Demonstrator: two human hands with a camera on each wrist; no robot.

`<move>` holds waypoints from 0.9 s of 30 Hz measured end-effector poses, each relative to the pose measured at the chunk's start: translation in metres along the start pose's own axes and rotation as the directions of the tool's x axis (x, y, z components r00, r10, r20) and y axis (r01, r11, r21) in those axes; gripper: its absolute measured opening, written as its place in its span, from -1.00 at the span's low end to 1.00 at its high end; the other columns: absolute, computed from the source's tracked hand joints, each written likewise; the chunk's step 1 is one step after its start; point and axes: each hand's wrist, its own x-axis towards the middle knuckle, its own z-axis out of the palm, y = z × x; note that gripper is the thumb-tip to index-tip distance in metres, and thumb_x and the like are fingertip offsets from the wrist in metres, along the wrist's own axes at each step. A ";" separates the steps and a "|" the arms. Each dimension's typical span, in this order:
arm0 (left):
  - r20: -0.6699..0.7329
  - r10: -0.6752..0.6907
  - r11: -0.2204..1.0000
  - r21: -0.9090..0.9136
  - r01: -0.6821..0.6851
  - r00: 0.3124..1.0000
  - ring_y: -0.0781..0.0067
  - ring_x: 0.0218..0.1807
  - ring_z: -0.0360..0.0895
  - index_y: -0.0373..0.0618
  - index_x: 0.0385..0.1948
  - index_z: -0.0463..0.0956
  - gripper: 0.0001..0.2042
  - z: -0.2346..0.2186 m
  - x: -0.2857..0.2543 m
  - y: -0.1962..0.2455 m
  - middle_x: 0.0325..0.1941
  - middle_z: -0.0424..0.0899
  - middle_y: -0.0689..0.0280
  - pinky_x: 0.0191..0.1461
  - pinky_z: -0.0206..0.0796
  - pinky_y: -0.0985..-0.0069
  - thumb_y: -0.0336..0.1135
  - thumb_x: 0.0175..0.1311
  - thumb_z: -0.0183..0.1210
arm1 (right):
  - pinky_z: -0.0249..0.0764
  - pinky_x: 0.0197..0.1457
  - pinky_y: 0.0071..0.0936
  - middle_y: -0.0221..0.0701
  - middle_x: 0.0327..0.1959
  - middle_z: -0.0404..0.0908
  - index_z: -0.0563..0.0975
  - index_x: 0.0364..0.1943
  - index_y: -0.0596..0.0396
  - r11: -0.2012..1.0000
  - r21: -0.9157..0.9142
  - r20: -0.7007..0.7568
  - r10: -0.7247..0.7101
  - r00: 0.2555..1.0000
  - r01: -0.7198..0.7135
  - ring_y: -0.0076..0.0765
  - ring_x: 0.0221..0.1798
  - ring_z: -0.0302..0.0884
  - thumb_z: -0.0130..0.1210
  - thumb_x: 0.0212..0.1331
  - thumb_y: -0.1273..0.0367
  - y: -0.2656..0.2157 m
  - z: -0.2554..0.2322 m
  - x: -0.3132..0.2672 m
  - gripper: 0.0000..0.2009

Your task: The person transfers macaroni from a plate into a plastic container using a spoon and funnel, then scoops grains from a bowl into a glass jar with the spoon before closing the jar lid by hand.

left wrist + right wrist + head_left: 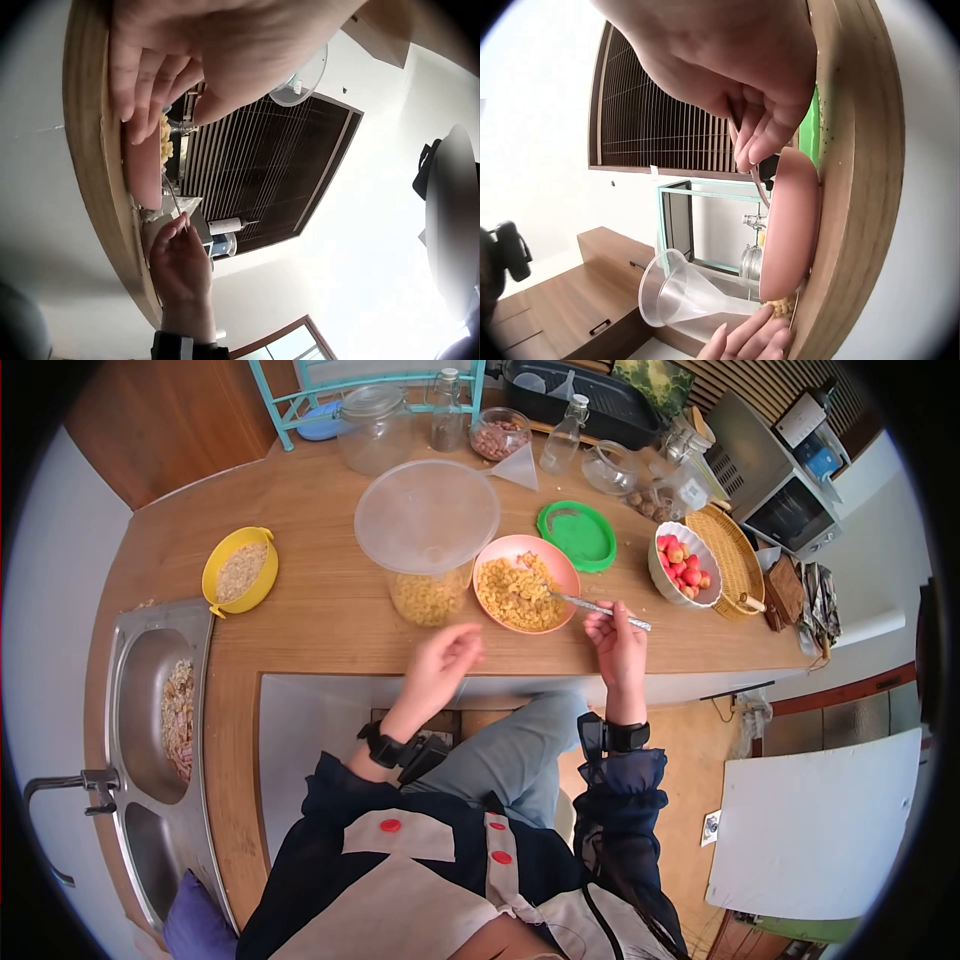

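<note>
A pink bowl (569, 565) of small yellow pieces (515, 595) stands near the counter's front edge. My right hand (618, 645) pinches the patterned handle of a metal spoon (600, 608), whose head sits among the pieces. Left of the bowl, a wide translucent funnel (428, 510) stands upright over a clear jar (425, 600) with yellow pieces in it. Just in front of that jar is my left hand (445, 665), fingers loosely bent and holding nothing. In the right wrist view the funnel (694, 289) rises behind the left hand's fingers (757, 334).
A green lid (578, 538) lies behind the bowl. To the right stands a white bowl (660, 572) of red fruit; a yellow bowl (225, 598) of flakes is at left, near the sink (150, 630). Glass jars and bottles (563, 440) line the back.
</note>
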 end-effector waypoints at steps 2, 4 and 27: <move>-0.021 0.008 0.998 0.058 -0.006 1.000 0.61 -0.30 0.47 -0.25 -0.05 0.31 -0.74 -0.013 -0.008 0.009 -0.31 0.50 0.31 -0.19 0.33 0.69 -0.43 0.24 0.01 | 0.48 -0.29 -0.57 -0.29 -0.45 0.55 0.45 -0.24 0.29 0.999 -0.009 -0.018 -0.053 0.998 0.053 -0.44 -0.41 0.53 -0.20 0.30 0.30 -0.004 -0.001 0.001 -0.71; -0.303 0.221 0.963 0.219 -0.158 0.927 0.68 -0.39 0.39 -0.21 -0.21 0.38 -0.83 -0.023 -0.012 0.014 -0.37 0.47 0.38 -0.28 0.26 0.75 -0.45 0.18 0.08 | 0.48 -0.29 -0.57 -0.28 -0.45 0.55 0.45 -0.24 0.30 0.999 -0.003 -0.038 -0.053 0.998 0.052 -0.44 -0.41 0.53 -0.20 0.30 0.29 -0.005 -0.003 0.003 -0.70; -0.270 0.681 0.680 0.579 -0.451 0.681 0.12 0.29 0.08 -0.16 0.26 -0.24 0.08 -0.037 0.040 0.093 0.26 0.09 0.02 0.32 -0.07 0.27 -0.36 -0.33 0.43 | 0.48 -0.34 -0.61 -0.29 -0.47 0.55 0.45 -0.25 0.31 0.983 0.018 -0.006 -0.181 0.983 0.181 -0.46 -0.44 0.52 -0.09 0.25 0.29 -0.082 0.037 0.035 -0.72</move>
